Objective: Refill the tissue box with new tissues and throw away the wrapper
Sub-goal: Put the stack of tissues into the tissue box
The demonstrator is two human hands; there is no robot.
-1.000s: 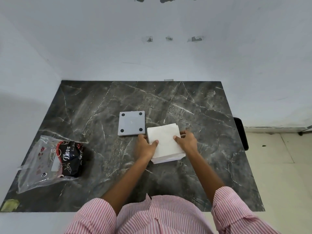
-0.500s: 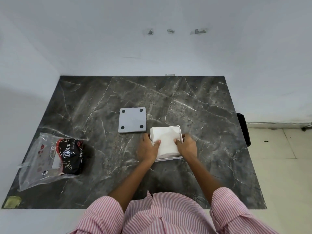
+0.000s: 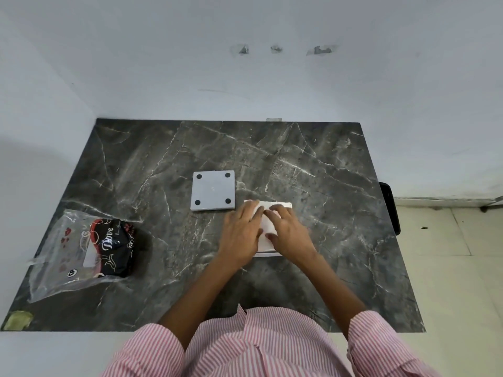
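Note:
A white tissue box (image 3: 283,205) lies on the dark marble table (image 3: 326,186), with a stack of white tissues (image 3: 266,229) inside it. My left hand (image 3: 241,235) and my right hand (image 3: 290,232) lie flat on top of the tissues, fingers spread, and cover most of the box. A grey square lid (image 3: 213,190) with black round feet lies just left of and behind the box. The clear plastic wrapper (image 3: 79,251), printed black and red, sits at the table's left edge.
White walls close the table's back and left sides. A black object (image 3: 390,208) stands beside the table's right edge, over a tiled floor (image 3: 449,268). A yellowish scrap (image 3: 17,319) sits at the front left corner.
The tissue stack has gone down into the box. Both hands moved from the stack's sides onto its top and now lie flat on it.

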